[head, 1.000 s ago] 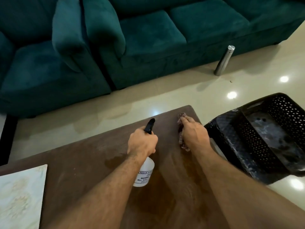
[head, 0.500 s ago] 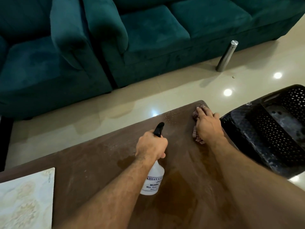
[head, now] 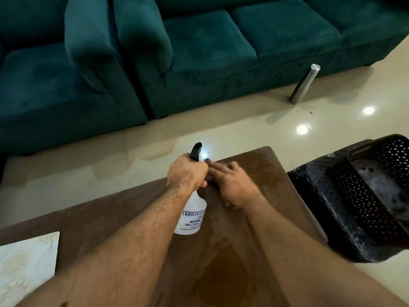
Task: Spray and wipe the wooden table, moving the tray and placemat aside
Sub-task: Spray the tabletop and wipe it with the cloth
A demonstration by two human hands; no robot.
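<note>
Your left hand point(head: 187, 173) has a closed grip round the neck of the spray bottle point(head: 192, 214) at the frame's centre, nozzle pointing to the top. Your right hand point(head: 231, 185) lies just beside it, fingers spread and blurred on the wooden surface point(head: 261, 171) (whether its grip holds a cloth, you cannot tell). The placemat point(head: 26, 260) sits at lower left. The black tray point(head: 363, 209) stands off the right edge, on the floor point(head: 332, 120).
</note>
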